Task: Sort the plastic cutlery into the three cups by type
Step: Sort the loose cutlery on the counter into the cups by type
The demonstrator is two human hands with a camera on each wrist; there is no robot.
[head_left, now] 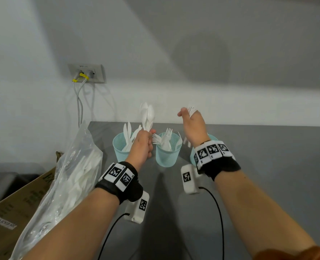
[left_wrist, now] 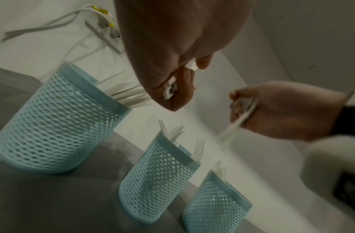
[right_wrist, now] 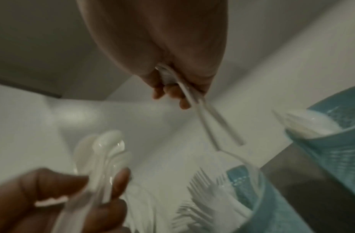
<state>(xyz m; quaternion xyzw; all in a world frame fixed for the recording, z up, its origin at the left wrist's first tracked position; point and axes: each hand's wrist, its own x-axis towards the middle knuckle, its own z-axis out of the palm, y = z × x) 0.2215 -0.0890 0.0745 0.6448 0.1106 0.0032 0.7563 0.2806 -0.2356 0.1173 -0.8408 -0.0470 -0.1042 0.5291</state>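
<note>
Three teal mesh cups stand in a row on the grey table (head_left: 268, 166). The left cup (head_left: 120, 147) holds knives, the middle cup (head_left: 167, 154) holds forks (head_left: 164, 137), and the right cup (head_left: 212, 137) is mostly hidden behind my right wrist. My left hand (head_left: 145, 142) grips a bunch of white spoons (head_left: 147, 115) upright, between the left and middle cups. My right hand (head_left: 191, 119) is raised above the right cup and grips two forks (right_wrist: 212, 121). Their tines (head_left: 192, 109) stick up past the fingers. In the right wrist view the right cup (right_wrist: 332, 138) holds a spoon (right_wrist: 304, 123).
A clear plastic bag (head_left: 71, 175) of more white cutlery leans at the table's left edge, over a cardboard box (head_left: 14, 209). A wall socket (head_left: 87, 74) with cables hangs on the wall behind. The wall runs close behind the cups.
</note>
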